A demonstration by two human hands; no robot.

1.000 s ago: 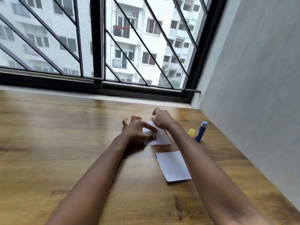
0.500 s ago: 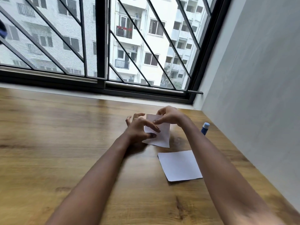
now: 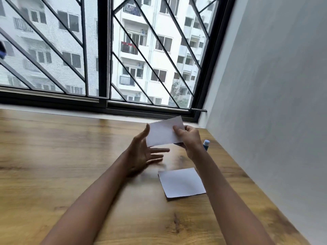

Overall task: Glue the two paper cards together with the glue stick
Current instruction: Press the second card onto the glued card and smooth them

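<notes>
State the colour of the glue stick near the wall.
The glue stick is blue, paler at its top; head view.

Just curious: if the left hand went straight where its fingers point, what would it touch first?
The left hand would probably meet the right hand near its wrist, just below the held card; depth is unclear.

Bright daylight from the window [image 3: 141,50]; motion blur, wide-angle edge distortion.

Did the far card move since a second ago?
Yes: the right hand now holds the card lifted off the table, up against the window frame.
</notes>
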